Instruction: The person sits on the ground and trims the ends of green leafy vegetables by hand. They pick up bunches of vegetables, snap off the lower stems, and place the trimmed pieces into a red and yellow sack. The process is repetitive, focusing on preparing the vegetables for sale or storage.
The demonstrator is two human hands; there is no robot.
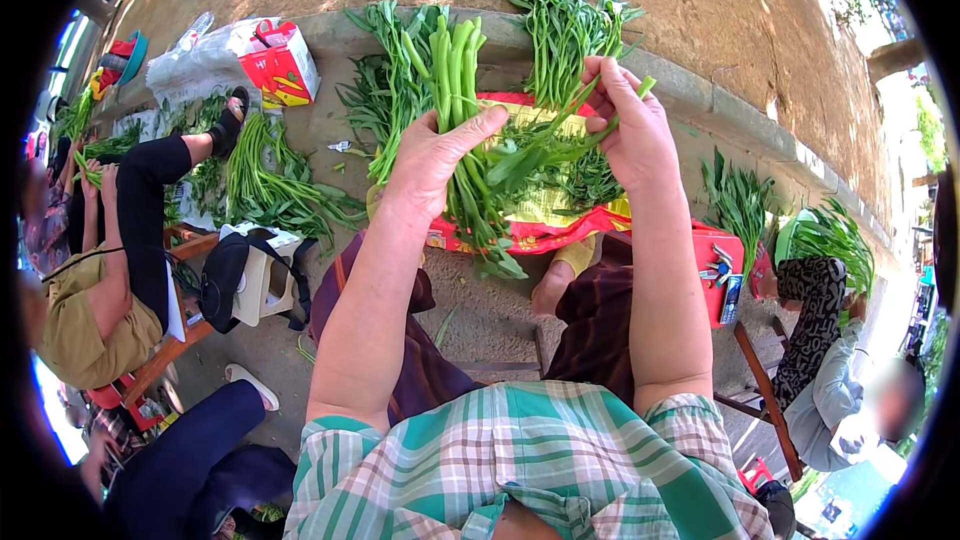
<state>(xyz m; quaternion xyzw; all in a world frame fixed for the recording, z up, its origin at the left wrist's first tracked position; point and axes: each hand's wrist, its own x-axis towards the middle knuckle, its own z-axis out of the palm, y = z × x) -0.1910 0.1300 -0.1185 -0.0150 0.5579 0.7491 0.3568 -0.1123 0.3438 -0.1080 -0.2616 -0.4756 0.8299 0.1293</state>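
Observation:
My left hand (442, 157) is closed around a bunch of leafy green stalks (454, 67), thick cut ends up and leaves hanging down. Between the thumb and fingers of my right hand (634, 124) are one or two separate stems (600, 136), whose leaves reach left towards the bunch. Below both hands lies a red and yellow plastic sheet (536, 246) with loose leaves (592, 181) scattered on it. A pile of leafy stalks (390, 82) rests beyond my left hand, partly behind the bunch. Another pile (566, 37) sits beyond my right hand against the kerb.
A concrete kerb (690, 90) runs across the far side. To the left stand a red and white bag (281, 64), more stalks (262, 165) and a white stool (274, 277). At right, a red box (716, 255) carries a phone (730, 300). People sit on both sides.

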